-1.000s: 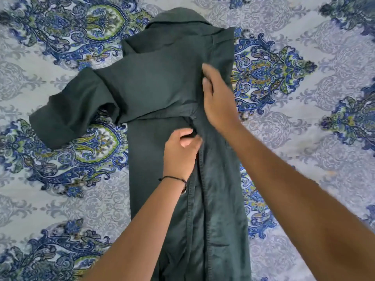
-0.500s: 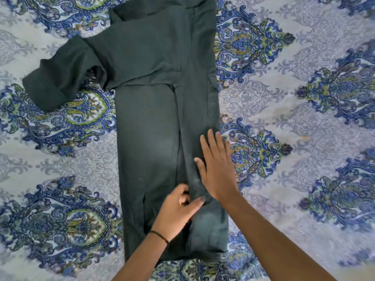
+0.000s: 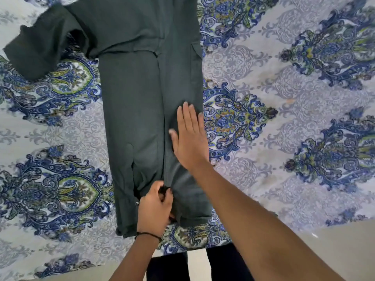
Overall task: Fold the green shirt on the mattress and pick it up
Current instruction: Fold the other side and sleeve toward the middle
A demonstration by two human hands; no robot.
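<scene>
The dark green shirt point(image 3: 138, 102) lies lengthwise on the patterned mattress point(image 3: 284, 122), collar end away from me. Its right side is folded over the middle; the left sleeve sticks out at the upper left. My left hand point(image 3: 155, 207) pinches the folded edge of the fabric near the hem, fingers closed on the cloth. My right hand point(image 3: 189, 138) rests flat, fingers together, on the folded right panel a little farther up.
The mattress edge point(image 3: 194, 249) runs just below the shirt hem. Beyond it are pale floor point(image 3: 334, 256) and my dark trouser legs point(image 3: 223, 266). A thin black band sits on my left wrist.
Both hands have slid down the folded panel from the chest area toward the hem. The view has shifted so the collar is out of frame and the mattress edge shows.
</scene>
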